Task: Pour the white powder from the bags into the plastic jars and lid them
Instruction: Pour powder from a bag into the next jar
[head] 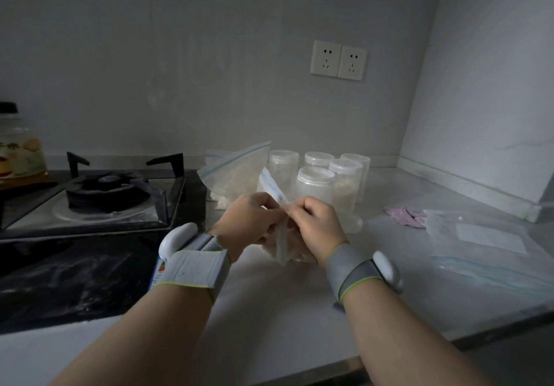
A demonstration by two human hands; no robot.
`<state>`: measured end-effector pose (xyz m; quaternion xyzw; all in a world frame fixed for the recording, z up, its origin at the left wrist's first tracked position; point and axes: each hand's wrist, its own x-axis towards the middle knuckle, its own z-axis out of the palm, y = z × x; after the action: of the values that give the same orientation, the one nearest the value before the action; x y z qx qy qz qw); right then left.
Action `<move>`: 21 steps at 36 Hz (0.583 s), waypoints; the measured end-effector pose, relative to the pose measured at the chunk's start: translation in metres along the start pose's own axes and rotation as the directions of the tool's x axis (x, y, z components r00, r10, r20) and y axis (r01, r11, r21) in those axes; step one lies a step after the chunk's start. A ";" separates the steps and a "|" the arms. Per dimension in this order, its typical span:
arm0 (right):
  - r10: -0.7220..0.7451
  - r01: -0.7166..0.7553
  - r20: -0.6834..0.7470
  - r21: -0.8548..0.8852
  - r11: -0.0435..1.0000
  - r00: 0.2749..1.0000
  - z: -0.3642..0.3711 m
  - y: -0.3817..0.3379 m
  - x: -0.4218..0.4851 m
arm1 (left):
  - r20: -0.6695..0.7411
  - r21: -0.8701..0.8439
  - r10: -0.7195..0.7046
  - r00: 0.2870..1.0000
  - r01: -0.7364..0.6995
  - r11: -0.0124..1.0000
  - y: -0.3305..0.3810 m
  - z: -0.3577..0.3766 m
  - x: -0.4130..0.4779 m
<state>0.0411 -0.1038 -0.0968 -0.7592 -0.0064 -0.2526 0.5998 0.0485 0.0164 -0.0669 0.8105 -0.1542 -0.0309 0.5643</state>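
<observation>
In the centre of the frame, just above the tabletop [269, 310], both hands work at the mouth of a zip bag [284, 250] of white powder. The left hand [248, 220] and the right hand [317, 226] each pinch the bag's top edge with curled fingers, knuckles nearly touching, and the blue-striped zip strip sticks up between them. It looks as if the seal is being pulled apart, so this bag's pour has not begun.

Just behind the hands stands a cluster of five plastic jars [314, 187]. One on the right of the group [344, 187] shows white powder in its lower half; in the dim light I cannot tell how full the others are, or which carry lids. A clear round piece [352, 222], probably a lid, lies just right of the right hand.

Left of the jars a second bag [236, 172] leans upright with powder in it. At the right edge, flat bags [479, 235] lie on the tabletop looking empty, beside a purple scrap [404, 216]. A gas stove [111, 193] fills the left side.

My judgement: partly done, with at least two bags to empty and lidding to follow.
</observation>
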 end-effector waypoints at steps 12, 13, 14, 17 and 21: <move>-0.029 0.023 -0.047 -0.109 0.994 0.998 0.005 0.003 0.003 | -0.195 0.214 0.072 0.978 -0.029 0.976 0.006 0.009 0.004; -0.022 0.015 -0.061 -0.119 0.993 0.998 0.005 0.003 0.003 | -0.216 0.224 0.071 0.974 -0.022 0.974 0.006 0.009 0.005; -0.022 0.010 -0.088 -0.132 0.991 0.996 0.003 0.003 0.004 | -0.243 0.242 0.074 0.967 -0.013 0.970 0.006 0.007 0.005; -0.050 0.012 -0.208 -0.178 0.984 0.977 -0.009 0.003 0.007 | -0.346 0.261 0.087 0.934 0.007 0.965 0.004 -0.010 0.008; -0.068 0.012 -0.277 -0.198 0.980 0.959 -0.018 0.001 0.007 | -0.482 0.144 0.039 0.875 0.035 0.989 -0.007 -0.031 0.012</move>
<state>0.0411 -0.1231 -0.0921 -0.7699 0.0884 -0.3698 0.5125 0.0684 0.0431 -0.0611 0.8319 -0.0113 0.1845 0.5232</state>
